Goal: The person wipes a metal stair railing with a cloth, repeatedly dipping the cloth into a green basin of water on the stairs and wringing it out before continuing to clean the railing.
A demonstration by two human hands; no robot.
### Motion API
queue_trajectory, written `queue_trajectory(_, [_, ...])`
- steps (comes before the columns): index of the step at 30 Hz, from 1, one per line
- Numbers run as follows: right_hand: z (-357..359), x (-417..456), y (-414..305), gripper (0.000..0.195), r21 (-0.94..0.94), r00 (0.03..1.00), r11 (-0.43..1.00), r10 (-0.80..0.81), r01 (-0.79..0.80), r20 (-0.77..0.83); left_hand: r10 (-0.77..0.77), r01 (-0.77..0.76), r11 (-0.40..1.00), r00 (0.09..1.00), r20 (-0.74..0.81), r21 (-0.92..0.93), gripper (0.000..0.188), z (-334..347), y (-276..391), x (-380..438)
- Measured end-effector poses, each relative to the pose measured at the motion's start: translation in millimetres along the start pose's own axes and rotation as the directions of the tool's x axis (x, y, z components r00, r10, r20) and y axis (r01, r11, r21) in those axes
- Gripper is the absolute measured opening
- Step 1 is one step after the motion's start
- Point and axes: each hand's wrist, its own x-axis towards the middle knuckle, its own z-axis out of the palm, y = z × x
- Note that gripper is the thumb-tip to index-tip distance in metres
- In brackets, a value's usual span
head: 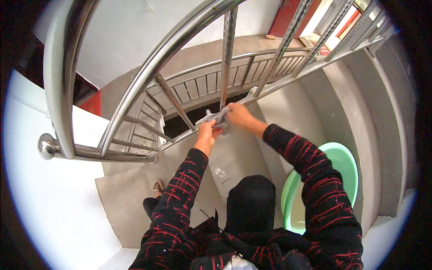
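Observation:
Both hands are at the foot of an upright metal baluster (227,60) of a stair railing. A wet-looking grey cloth (218,117) is wrapped about the lower rail there. My left hand (208,132) grips the cloth's near side, its thumb on top. On the cloth's right end, close beside the baluster, my right hand (239,115) is closed. The twisted baluster shows brownish marks along its lower part. Part of the cloth is hidden by the fingers.
A light green plastic basin (341,168) with some cloudy liquid stands on the stairs at right, partly behind my right sleeve. The curved steel handrail (162,64) arches over the left side. Concrete steps (344,98) rise to the right. A lower railing (206,84) runs beyond the gap.

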Motion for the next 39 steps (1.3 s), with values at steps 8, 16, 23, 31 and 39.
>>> queue_trajectory(8, [-94.2, -3.6, -22.6, 0.024, 0.414, 0.895, 0.834, -0.192, 0.366, -0.403, 0.250, -0.171, 0.919, 0.949, 0.190, -0.356, 0.021, 105.5, -4.1, -40.2])
queue_trajectory(16, [-7.8, -9.0, 42.9, 0.030, -0.832, 0.775, 0.470, -0.627, 0.295, -0.079, -0.039, 0.028, 0.981, 0.998, -0.052, -0.189, 0.019, 53.5, -46.6, 18.0])
queue_trajectory(23, [-4.1, -15.6, 34.9, 0.023, -0.730, 0.693, 0.496, -0.720, 0.470, -0.043, -0.105, 0.142, 0.969, 0.977, 0.184, -0.200, 0.019, 46.2, -49.2, 15.2])
queue_trajectory(31, [-56.8, -6.9, 49.6, 0.026, -0.870, 0.800, 0.299, -0.577, 0.392, 0.162, -0.040, 0.209, 0.810, 0.952, 0.304, -0.547, 0.020, 110.2, -57.8, 16.2])
queue_trajectory(39, [-12.3, 34.8, 21.2, 0.038, -0.664, 0.909, 0.622, -0.262, 0.416, 0.324, -0.038, 0.097, 0.756, 0.994, 0.105, -0.647, 0.015, 51.2, -59.5, 25.8])
